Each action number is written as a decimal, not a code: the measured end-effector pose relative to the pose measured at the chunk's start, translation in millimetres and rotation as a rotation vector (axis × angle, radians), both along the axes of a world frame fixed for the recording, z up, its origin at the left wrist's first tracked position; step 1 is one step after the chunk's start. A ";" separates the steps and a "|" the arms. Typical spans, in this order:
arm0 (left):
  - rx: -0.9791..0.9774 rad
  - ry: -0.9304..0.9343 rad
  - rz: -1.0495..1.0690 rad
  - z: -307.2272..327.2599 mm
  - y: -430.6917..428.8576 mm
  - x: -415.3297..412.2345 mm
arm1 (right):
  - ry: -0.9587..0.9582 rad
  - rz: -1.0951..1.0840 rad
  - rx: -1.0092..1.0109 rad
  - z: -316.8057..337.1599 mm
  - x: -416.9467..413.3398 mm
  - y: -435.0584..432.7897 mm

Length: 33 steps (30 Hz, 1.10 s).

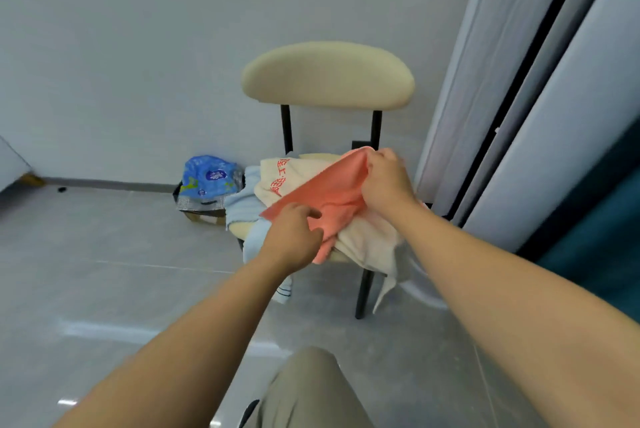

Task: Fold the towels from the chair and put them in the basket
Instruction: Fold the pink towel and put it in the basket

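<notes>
Head view. We look down at a cream-padded chair (327,74) with black legs, set against a pale wall, right of centre. Its seat carries a loose heap of towels. A coral-pink towel (334,194) lies on top. Under it, at the far left of the heap, is a cream towel with red printed characters (277,176). A light blue towel (242,202) hangs off the left edge of the seat, and an off-white towel (367,249) droops over the near right edge.

Our right hand (386,182) has its fingers curled round the bunched far corner of the coral-pink towel, raising it off the heap. Our left hand (294,237) pinches the near left edge of the same cloth between thumb and curled fingers. The fabric is stretched in a slope between the two hands.

We judge the towel to be light, soft and limp. It will sag and crease wherever it is unsupported, so it is best held by two corners of one edge and lifted clear before folding.

On the floor left of the chair a crumpled blue printed bag (207,178) sits in a dark container. We cannot tell whether this is the basket. Pale panels (519,98) stand to the right, and a knee in khaki trousers (306,389) shows nearest us.
</notes>
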<state>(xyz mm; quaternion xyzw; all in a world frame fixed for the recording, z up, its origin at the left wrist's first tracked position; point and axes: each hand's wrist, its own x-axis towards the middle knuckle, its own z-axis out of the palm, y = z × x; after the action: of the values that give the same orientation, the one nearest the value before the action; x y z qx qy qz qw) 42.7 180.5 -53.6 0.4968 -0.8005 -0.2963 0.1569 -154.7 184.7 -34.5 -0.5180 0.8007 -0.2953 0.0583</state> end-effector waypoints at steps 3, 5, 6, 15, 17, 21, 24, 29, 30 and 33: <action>-0.053 -0.047 -0.010 20.4 14.8 -10.4 | 0.058 0.071 -0.116 39.7 -5.2 15.3; -0.094 -0.064 -0.020 32.2 22.1 -19.1 | 0.123 0.116 -0.203 63.7 -7.0 20.6; -0.129 -0.064 -0.032 37.4 23.7 -23.7 | 0.150 0.137 -0.250 74.0 -7.4 22.5; -0.426 -0.021 -0.140 60.2 25.5 -42.1 | 0.240 0.257 -0.533 114.1 0.0 36.9; -0.491 -0.042 -0.135 62.3 23.1 -41.1 | 0.246 0.265 -0.558 118.7 2.0 40.2; -0.674 -0.081 -0.127 67.9 24.4 -41.2 | 0.389 0.268 -0.587 124.4 5.8 45.2; -0.704 -0.081 -0.070 74.8 26.6 -44.3 | 0.557 0.244 -0.549 125.4 4.2 44.4; -0.618 -0.067 -0.030 82.4 31.1 -40.8 | 0.639 0.276 -0.423 126.9 2.7 42.5; -0.609 -0.052 -0.023 82.7 30.6 -40.2 | 0.626 0.281 -0.375 128.1 4.3 43.3; -0.552 -0.055 -0.031 85.8 29.1 -38.7 | 0.588 0.282 -0.258 133.8 8.4 49.5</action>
<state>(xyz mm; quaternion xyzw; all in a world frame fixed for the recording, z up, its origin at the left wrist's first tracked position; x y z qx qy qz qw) 3.9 209.6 32.2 0.4308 -0.8623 -0.0558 0.2602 -146.3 234.2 99.3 -0.6897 0.6598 -0.2209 -0.2005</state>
